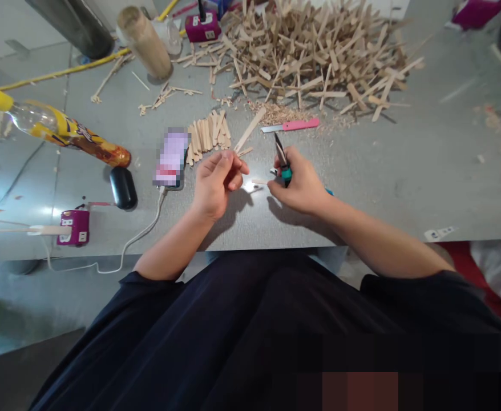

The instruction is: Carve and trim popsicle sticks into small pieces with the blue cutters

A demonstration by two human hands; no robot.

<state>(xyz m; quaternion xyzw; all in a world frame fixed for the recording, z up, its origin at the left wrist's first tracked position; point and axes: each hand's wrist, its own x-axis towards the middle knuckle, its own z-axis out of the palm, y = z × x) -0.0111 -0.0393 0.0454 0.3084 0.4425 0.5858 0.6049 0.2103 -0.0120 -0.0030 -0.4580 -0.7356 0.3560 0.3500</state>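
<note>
My left hand [219, 181] pinches the lower end of a wooden craft stick [251, 129], which points up and to the right. A pair of cutting pliers [282, 155] with dark jaws and teal grips sits in my right hand [299, 184], fingers closed round it, jaws pointing away from me. A thin wooden piece [259, 182] shows by my right fingertips; I cannot tell whether they touch it. Beyond both hands lies a pink-handled craft knife [295, 125], beside wood shavings [276, 114]. Left of the held stick is a row of short sticks [207, 137].
A large heap of wooden sticks [314, 51] covers the table's back. To the left are a phone [172, 157] on a white cable [126, 242], a yellow-capped bottle [68, 131], a black case [123, 188], a purple socket block [73, 227] and a wooden cylinder [145, 45].
</note>
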